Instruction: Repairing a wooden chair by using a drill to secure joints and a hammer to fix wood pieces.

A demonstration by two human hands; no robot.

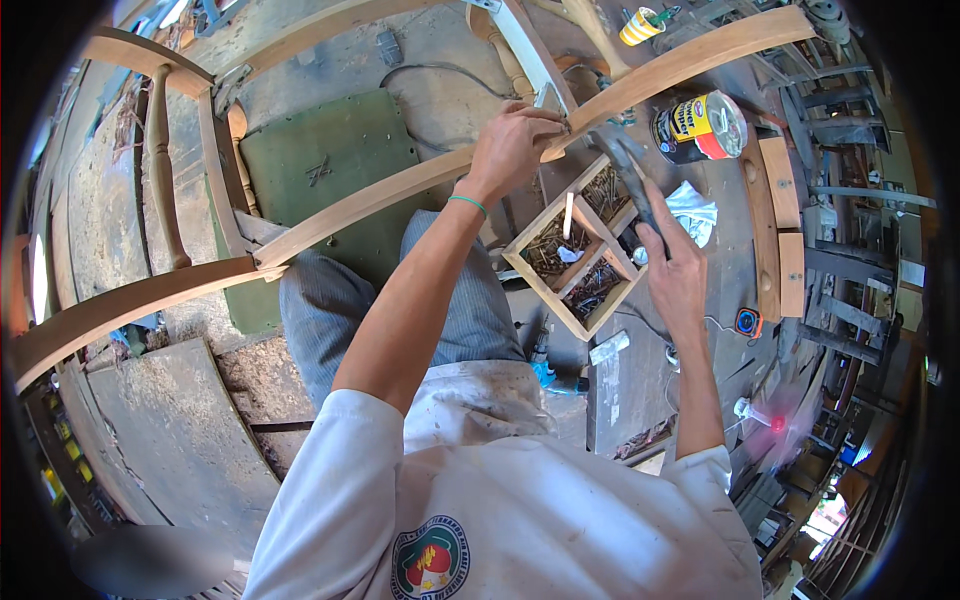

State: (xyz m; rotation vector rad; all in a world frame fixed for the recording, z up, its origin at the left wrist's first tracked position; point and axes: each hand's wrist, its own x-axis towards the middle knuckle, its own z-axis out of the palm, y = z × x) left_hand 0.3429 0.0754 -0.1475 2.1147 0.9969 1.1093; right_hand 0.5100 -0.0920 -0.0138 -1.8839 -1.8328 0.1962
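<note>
My left hand (508, 148) is closed, fingertips pinched at the joint on a long curved wooden rail (385, 196). Whether a nail or other small piece sits between those fingers cannot be made out. In my right hand (676, 268) is a dark hammer (634, 182), its head beside the rail just right of my left fingertips. The rail belongs to a wooden frame with turned spindles (160, 165), which lies across my lap. A pale bluish board (522, 52) meets the rail near the joint.
A divided wooden box (545, 297) of nails sits below the hammer. Nearby are a black-and-yellow can (700, 127), a white cloth (692, 212), a striped cup (642, 27), a tape measure (748, 321) and a teal power tool (545, 372). A blurred fan (778, 424) stands at right.
</note>
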